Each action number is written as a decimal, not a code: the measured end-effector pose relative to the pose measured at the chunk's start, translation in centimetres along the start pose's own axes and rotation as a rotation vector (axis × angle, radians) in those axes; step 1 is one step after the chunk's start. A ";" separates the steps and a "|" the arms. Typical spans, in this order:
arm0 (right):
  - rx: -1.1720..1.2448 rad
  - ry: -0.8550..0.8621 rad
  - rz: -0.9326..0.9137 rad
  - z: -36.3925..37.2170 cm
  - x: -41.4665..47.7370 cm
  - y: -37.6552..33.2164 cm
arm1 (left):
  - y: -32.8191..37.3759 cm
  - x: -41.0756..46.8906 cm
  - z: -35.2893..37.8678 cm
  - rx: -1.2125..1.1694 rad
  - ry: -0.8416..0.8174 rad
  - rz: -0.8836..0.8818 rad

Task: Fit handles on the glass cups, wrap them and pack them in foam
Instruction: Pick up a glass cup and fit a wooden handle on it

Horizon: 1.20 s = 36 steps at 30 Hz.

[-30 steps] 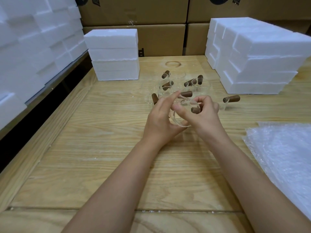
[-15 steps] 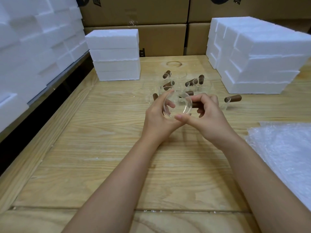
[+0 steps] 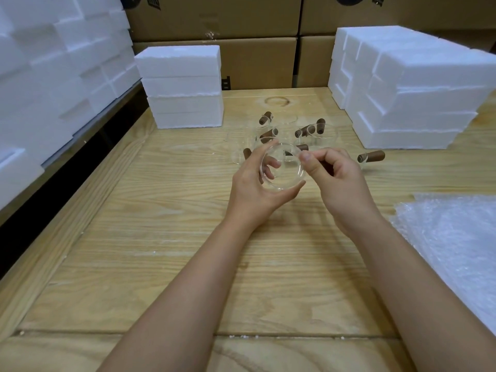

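The cup (image 3: 281,167) is held clear of the table (image 3: 161,251) and tipped so that its mouth is turned toward the camera. The left hand (image 3: 255,189) is curled round its left wall and base, apparently to steady it while its side is worked on. The right hand (image 3: 338,181) is closed in a curl, with thumb and forefinger pinched at the cup's right edge, presumably where a handle is to be seated. Whether a handle lies in the palm cannot be told. Just behind, other cups (image 3: 306,129) with brown handles are clustered within reach. Wrap (image 3: 451,237) is laid at the right, foam (image 3: 182,87) is stacked at the back left and right, and boxes (image 3: 214,20) are piled behind the plank table.
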State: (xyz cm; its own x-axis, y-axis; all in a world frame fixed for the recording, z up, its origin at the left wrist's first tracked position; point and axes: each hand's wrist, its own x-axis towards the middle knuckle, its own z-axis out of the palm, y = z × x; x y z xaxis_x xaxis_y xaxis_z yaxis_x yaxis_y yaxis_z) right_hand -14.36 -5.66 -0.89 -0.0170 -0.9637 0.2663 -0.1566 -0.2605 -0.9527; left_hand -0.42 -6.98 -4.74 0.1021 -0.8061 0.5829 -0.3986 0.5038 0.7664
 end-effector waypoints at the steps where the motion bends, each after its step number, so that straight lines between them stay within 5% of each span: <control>1: 0.005 0.019 0.016 0.1 0.0 0.0 | 0.0 0.0 0.0 0.013 -0.004 0.013; 9: -0.129 0.261 0.023 1.6 -1.0 0.3 | 0.2 -0.3 0.4 0.146 -0.070 0.102; 21: -0.424 0.257 -0.173 3.2 -1.8 0.8 | 0.7 -0.3 0.0 0.150 -0.028 0.000; 31: -0.310 0.285 -0.253 2.7 -1.5 0.9 | 0.6 -0.4 0.2 0.126 0.005 0.089; 36: -0.076 0.365 -0.040 1.6 -0.6 1.5 | 0.3 -0.3 0.1 0.161 0.027 0.170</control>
State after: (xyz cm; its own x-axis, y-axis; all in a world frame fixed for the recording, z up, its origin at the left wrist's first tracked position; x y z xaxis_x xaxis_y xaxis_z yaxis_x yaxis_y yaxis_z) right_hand -12.99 -5.61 -2.72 -0.3581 -0.8654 0.3505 -0.2369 -0.2789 -0.9306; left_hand -0.64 -6.59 -4.72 0.0446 -0.7043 0.7085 -0.5519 0.5738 0.6051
